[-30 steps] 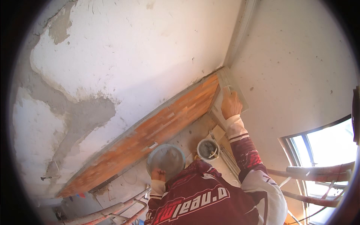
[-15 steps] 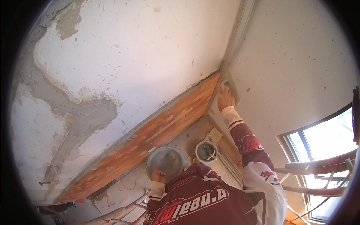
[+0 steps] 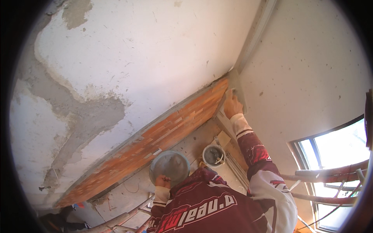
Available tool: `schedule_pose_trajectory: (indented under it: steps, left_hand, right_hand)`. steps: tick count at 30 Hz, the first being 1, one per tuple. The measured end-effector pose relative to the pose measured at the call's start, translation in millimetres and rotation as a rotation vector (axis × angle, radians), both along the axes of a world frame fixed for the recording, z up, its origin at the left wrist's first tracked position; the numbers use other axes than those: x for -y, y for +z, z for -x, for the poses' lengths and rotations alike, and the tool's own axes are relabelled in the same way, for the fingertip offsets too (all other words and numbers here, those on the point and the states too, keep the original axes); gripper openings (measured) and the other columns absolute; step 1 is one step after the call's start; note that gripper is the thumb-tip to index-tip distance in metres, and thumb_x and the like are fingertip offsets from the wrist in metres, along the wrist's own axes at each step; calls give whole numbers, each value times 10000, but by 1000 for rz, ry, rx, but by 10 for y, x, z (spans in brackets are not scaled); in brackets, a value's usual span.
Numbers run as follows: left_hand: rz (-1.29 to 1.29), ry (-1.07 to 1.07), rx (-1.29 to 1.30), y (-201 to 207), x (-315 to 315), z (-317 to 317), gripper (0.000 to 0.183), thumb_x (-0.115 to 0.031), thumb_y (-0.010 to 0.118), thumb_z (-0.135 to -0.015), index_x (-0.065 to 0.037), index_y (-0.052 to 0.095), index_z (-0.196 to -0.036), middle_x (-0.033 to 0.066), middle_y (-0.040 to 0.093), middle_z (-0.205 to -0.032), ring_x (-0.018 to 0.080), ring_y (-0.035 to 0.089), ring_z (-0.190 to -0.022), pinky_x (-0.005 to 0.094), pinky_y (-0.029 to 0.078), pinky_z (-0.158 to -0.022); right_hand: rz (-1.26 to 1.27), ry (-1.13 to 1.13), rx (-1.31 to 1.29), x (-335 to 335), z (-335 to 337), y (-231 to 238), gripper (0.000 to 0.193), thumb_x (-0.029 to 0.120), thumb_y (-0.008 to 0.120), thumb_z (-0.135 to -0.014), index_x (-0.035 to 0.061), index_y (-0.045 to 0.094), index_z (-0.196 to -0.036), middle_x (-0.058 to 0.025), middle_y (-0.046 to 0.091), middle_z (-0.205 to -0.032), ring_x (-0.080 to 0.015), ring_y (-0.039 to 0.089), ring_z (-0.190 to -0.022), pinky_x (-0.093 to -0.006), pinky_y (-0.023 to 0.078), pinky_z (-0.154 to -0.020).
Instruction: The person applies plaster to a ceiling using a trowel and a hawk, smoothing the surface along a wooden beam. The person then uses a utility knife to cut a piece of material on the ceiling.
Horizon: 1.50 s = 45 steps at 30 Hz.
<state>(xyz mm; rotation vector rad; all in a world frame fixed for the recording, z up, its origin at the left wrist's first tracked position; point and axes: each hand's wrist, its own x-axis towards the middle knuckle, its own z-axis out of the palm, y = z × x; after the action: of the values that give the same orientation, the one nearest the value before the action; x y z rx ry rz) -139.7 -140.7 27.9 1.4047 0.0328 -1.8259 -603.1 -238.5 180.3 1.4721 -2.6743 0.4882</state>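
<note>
My right arm reaches up to the corner where the two walls meet. There my right hand (image 3: 233,105) is closed on a flat grey trowel (image 3: 238,86), whose blade lies against the right wall beside the end of the orange brick strip (image 3: 186,118). The handle is mostly covered by my fingers. Lower down, my left hand (image 3: 162,181) is curled over the near rim of a round grey-blue basin (image 3: 152,171). Some grey mortar (image 3: 173,165) shows inside it.
A white bucket (image 3: 222,150) with grey material stands right of the basin, near long strips (image 3: 237,171) on the floor. Reddish metal bars (image 3: 330,176) cross before the window at right; more bars (image 3: 116,222) lie lower left. Grey patches (image 3: 99,112) mark the left wall.
My right hand and the trowel have shifted slightly down along the corner. The left hand keeps its hold on the basin. A dark shape shows more at the lower left.
</note>
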Motion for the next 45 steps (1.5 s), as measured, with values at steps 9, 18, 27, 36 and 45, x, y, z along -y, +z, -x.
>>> schedule_pose_trajectory:
  steps: [9, 18, 27, 36, 45]
  left_hand:
    - [13, -34, 42, 67, 60, -37, 67, -58, 491, -693, -84, 435, -667, 34, 398, -610, 177, 413, -559, 353, 414, -596]
    - [48, -85, 52, 94, 26, -80, 75, -75, 507, -703, -88, 435, -687, 29, 404, -629, 173, 416, -587, 331, 407, -623]
    - [46, -73, -9, 42, -33, -63, 63, -65, 509, -703, -82, 449, -700, 37, 424, -650, 168, 428, -601, 324, 415, -617]
    - [58, -47, 15, -58, -89, -133, 47, -65, 497, -716, -69, 453, -699, 45, 426, -645, 179, 441, -602, 329, 429, -607]
    - [65, -22, 12, -33, -121, -85, 80, -55, 489, -708, -81, 439, -652, 41, 410, -612, 179, 421, -568, 339, 421, -578]
  right_hand:
    - [80, 117, 73, -219, -550, -160, 563, 201, 484, -787, 91, 290, -1304, -216, 545, -903, -395, 573, -673, -500, 457, -598]
    - [100, -44, 35, -343, -704, 82, 484, 198, 450, -821, 87, 321, -1274, -199, 549, -887, -383, 594, -676, -483, 469, -574]
    - [105, -4, 51, -265, -870, -30, 463, 198, 467, -816, 118, 367, -1261, -197, 554, -901, -378, 581, -693, -495, 449, -591]
    - [143, -88, 100, -452, -850, 128, 511, 198, 484, -800, 110, 357, -1288, -201, 571, -898, -389, 574, -724, -474, 456, -631]
    - [434, 30, 109, -654, -793, -55, 459, 193, 525, -767, 68, 480, -1205, -227, 564, -1039, -378, 586, -809, -433, 472, -719]
